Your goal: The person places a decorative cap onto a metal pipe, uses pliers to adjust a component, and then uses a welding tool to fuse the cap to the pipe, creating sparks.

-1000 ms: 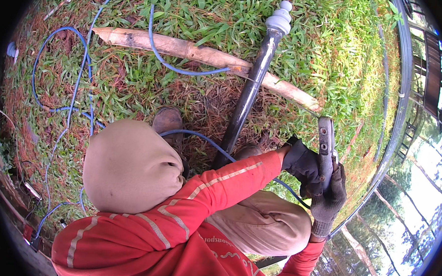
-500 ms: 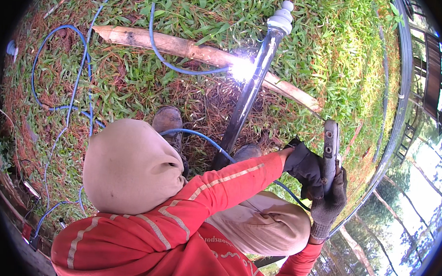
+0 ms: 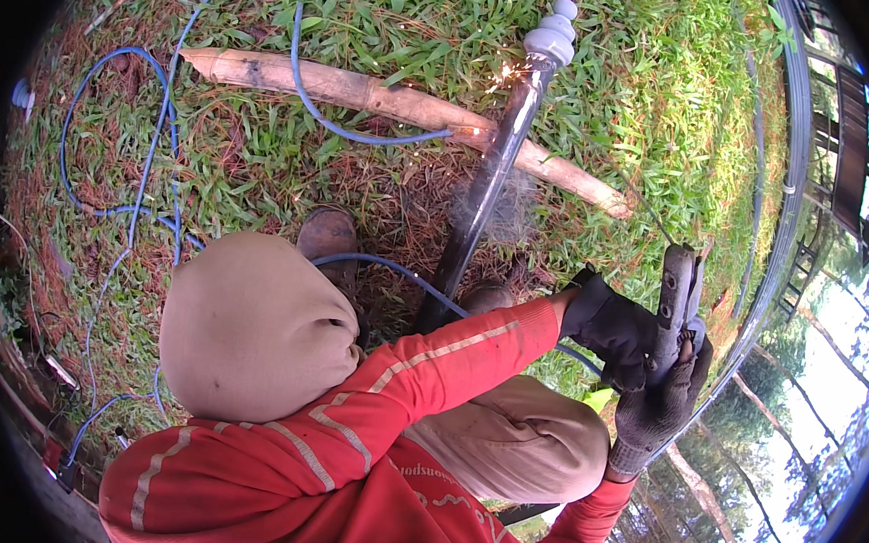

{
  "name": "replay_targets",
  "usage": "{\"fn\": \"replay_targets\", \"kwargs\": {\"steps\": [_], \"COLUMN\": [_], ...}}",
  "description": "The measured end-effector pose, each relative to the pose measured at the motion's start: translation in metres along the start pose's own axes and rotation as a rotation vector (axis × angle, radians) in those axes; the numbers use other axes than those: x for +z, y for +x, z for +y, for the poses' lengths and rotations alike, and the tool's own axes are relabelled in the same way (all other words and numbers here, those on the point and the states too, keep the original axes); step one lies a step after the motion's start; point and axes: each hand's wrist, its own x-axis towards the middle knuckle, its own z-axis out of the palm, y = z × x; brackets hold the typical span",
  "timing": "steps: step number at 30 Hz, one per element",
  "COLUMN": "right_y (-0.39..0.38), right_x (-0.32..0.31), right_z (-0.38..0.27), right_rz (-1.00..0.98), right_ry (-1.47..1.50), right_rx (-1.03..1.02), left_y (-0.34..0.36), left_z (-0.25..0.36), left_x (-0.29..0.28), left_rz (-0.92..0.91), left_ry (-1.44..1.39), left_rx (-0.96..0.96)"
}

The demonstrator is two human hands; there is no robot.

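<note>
Left hand (image 3: 613,335) in black glove and right hand (image 3: 658,406) in grey glove wrapped fingers tight round grey metal bar (image 3: 674,289), held upright at right over grass. Risks: sparks by dark pipe (image 3: 488,191) could scorch blue cable (image 3: 363,130) or dry grass (image 3: 263,164); bar could slip. No packages or signs; pale lettering on red shirt (image 3: 424,468).

The person wore a red long-sleeved shirt (image 3: 367,435) with pale stripes, a tan head cover (image 3: 255,326), khaki trousers (image 3: 519,443), and dark knit gloves: left hand (image 3: 613,325), right hand (image 3: 658,406).
</note>
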Motion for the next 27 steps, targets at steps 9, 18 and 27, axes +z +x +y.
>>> {"fn": "replay_targets", "kwargs": {"steps": [9, 18, 27], "right_y": [0.027, 0.024, 0.032], "right_x": [0.01, 0.017, 0.015], "right_z": [-0.011, -0.011, -0.018], "right_rz": [0.095, 0.067, -0.021], "right_ry": [-0.143, -0.094, -0.267], "right_rx": [-0.132, -0.013, -0.002], "left_y": [0.002, -0.005, -0.005], "left_z": [0.028, 0.026, 0.033], "left_x": [0.004, 0.004, 0.011], "left_rz": [-0.141, 0.043, 0.116], "left_ry": [0.805, 0.643, 0.967], "left_rx": [0.329, 0.414, 0.334]}}
